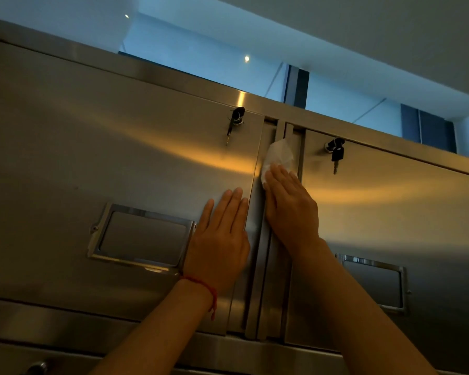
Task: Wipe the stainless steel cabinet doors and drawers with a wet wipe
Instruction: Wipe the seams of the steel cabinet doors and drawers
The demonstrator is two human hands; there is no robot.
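Observation:
Two stainless steel cabinet doors fill the view, the left door (106, 158) and the right door (404, 212), with a narrow steel post (271, 280) between them. My right hand (290, 209) lies flat with straight fingers and presses a white wet wipe (278, 156) against the post, near its top. The wipe sticks out above my fingertips. My left hand (220, 239) rests flat with straight fingers on the left door's right edge; a red string sits on its wrist.
Keys hang from a lock on the left door (236, 121) and on the right door (336, 154). Each door carries a metal label holder (141, 236) (374, 282). A drawer knob (37, 368) shows at the bottom left. Windows and ceiling lie above the cabinet.

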